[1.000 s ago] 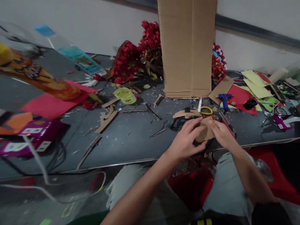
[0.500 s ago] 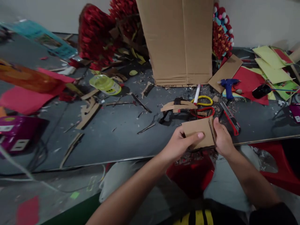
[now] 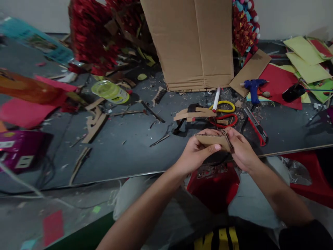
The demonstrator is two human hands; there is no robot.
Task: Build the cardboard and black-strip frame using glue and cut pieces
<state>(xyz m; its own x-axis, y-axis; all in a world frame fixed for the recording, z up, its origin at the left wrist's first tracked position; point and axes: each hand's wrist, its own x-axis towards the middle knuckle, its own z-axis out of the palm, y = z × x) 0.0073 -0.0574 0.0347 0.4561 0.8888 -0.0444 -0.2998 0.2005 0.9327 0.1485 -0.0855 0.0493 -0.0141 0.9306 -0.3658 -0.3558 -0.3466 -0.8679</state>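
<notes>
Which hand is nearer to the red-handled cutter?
Right. The right hand is just left of and below the red-handled cutter in the picture; the left hand is farther off to the left, across the held cardboard.

Person wears black top (image 3: 256, 239), bold yellow marking (image 3: 223, 239) on front, split by black stripes, lower part cut off by frame edge; black sleeve (image 3: 304, 238) on right arm, plain, ends near elbow, right forearm (image 3: 275, 187) bare past it; left forearm (image 3: 153, 196) bare too; left hand (image 3: 192, 155) and right hand (image 3: 241, 150) both bare; trousers (image 3: 248, 199) pale grey, loose fit, soft creases at thighs, fine detail lost in dim light
</notes>
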